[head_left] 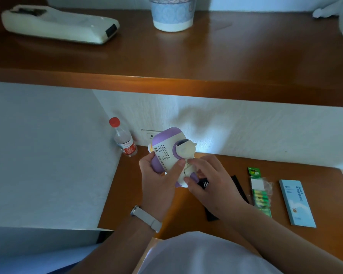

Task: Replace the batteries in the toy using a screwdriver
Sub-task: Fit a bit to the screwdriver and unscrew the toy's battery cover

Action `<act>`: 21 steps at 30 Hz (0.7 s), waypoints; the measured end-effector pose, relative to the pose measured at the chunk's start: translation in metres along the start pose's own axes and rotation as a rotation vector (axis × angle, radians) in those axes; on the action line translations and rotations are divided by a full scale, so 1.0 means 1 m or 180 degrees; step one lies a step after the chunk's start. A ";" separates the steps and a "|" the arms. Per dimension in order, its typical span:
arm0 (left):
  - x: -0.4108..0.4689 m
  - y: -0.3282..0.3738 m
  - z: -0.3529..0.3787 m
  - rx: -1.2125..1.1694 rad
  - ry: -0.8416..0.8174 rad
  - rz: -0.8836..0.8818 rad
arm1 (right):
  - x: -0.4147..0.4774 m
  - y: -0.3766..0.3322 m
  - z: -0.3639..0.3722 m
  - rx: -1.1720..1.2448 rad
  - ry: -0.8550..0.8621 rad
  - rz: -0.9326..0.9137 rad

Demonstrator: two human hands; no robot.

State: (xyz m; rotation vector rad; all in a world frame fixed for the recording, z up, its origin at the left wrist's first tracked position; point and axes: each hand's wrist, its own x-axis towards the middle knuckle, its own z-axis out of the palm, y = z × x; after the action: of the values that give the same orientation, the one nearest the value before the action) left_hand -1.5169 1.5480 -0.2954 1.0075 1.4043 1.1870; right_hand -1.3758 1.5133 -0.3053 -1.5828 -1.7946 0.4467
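**Toy held up in both hands**

Hands, both of them, hold a purple and cream plastic toy [169, 153] up above the brown wooden desk [127, 194]. The left hand [158, 178] grips the toy's round body from the side. Its thumb lies flat across the cream part with the little holes. A white watch strap [147, 218] goes round that wrist.

The right hand [208, 180] has its fingers curled round the toy's small bottom end and pinches it between thumb and fingertips. A small black thing with white marks [204, 183] peeks out just under those fingers. I cannot tell what it is, or if the hand holds it.

Just to the right of the right hand, a long black strip [239, 186] lies on the desk. Next comes a green pack of batteries [260, 194], and further right a flat light blue box [296, 202].

Past the left hand, near the wall, a clear plastic bottle with a red cap [125, 140] stands upright. A white wall socket [148, 135] shows just behind the toy.

High above both hands is a brown shelf [226, 56]. On it rest a long cream plastic machine [59, 24] and a blue patterned paper cup [172, 13].
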 end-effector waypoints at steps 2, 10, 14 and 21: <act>-0.001 0.000 -0.005 0.0008 0.0013 0.0045 | 0.001 -0.004 0.003 -0.0016 -0.0088 0.0021; 0.004 -0.012 -0.027 -0.0092 0.0062 -0.0030 | 0.003 -0.021 0.019 -0.0001 -0.0536 0.0259; 0.006 -0.022 -0.038 -0.0053 0.0062 -0.0110 | 0.000 -0.031 0.027 0.0022 -0.0505 0.0319; 0.008 -0.025 -0.051 -0.0152 -0.0073 -0.0157 | -0.006 -0.043 0.034 0.0068 -0.0395 0.0604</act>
State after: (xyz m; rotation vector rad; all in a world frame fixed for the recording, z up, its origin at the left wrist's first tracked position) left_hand -1.5679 1.5433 -0.3207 0.9455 1.3692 1.1641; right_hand -1.4303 1.5052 -0.3030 -1.7520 -1.7300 0.6634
